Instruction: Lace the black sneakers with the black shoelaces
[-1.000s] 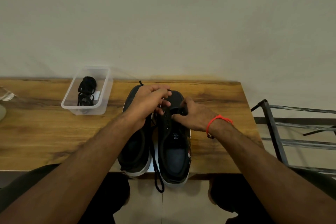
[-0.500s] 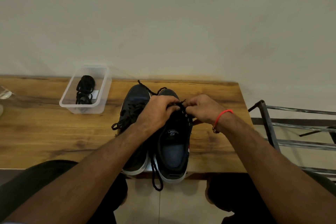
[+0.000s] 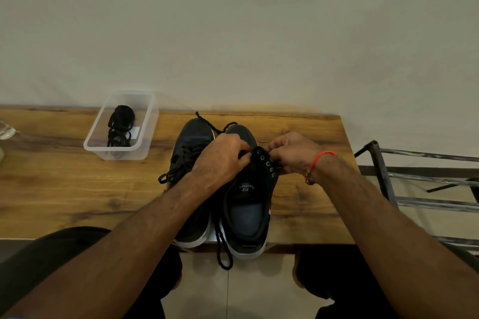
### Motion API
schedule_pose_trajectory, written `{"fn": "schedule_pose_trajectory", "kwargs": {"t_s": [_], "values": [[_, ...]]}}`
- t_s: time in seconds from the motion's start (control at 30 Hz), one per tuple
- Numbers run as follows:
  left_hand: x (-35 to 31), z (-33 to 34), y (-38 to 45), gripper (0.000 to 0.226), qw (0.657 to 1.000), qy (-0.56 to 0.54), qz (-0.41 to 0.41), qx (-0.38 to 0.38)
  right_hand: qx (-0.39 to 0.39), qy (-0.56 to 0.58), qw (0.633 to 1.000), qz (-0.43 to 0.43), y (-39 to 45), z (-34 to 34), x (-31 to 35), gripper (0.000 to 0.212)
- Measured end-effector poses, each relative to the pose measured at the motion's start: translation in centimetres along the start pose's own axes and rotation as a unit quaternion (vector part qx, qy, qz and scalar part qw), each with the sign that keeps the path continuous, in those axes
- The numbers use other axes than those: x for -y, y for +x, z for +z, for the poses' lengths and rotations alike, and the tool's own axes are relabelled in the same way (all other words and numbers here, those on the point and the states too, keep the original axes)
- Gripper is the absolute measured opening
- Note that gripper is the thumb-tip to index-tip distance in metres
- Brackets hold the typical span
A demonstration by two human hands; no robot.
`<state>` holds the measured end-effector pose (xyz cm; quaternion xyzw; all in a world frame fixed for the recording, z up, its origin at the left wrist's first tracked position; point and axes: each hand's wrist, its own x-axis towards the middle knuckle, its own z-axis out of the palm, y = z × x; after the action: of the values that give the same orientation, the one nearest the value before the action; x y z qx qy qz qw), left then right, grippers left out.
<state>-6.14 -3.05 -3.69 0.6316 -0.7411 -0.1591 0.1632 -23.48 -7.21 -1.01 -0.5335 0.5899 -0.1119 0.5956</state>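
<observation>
Two black sneakers are set side by side on the wooden worktop (image 3: 64, 189), toes toward the wall and heels at the near edge. The right sneaker (image 3: 246, 204) is being worked on by both hands. The left hand (image 3: 220, 160) is curled over the tongue area near the top eyelets, its fingers closed on the lace or the eyelet flap; which of the two cannot be told, since the fingertips are hidden. The right hand (image 3: 290, 153) is closed in a pinch on the right eyelet flap, where a row of metal eyelets (image 3: 267, 163) is turned up into sight. A red wristband (image 3: 322, 156) is worn on the right wrist. A black shoelace (image 3: 223, 248) hangs in a loop from between the two shoes over the worktop's near edge. The left sneaker (image 3: 191, 142) is partly covered by the left forearm, and loose black lace (image 3: 176, 168) lies across its upper and trails off its left side. A clear plastic container (image 3: 145, 122) stands on the worktop to the left of the shoes, well apart, with a bundle of black shoelaces (image 3: 120, 124) inside. A metal rack (image 3: 414, 176) is seen to the right of the worktop.
</observation>
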Motion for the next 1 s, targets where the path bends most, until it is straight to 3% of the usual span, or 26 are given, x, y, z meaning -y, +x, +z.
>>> {"fn": "schedule_pose_trajectory", "kwargs": {"t_s": [0.77,1.0], "values": [[-0.7,0.2,-0.3,0.026,1.000,0.026,-0.012,-0.009,0.027,0.012,1.000,0.002,1.0,-0.2,-0.4,0.016],[-0.5,0.4,-0.3,0.022,1.000,0.011,-0.020,-0.002,-0.061,-0.098,0.991,-0.069,1.7,0.9,-1.3,0.008]]}}
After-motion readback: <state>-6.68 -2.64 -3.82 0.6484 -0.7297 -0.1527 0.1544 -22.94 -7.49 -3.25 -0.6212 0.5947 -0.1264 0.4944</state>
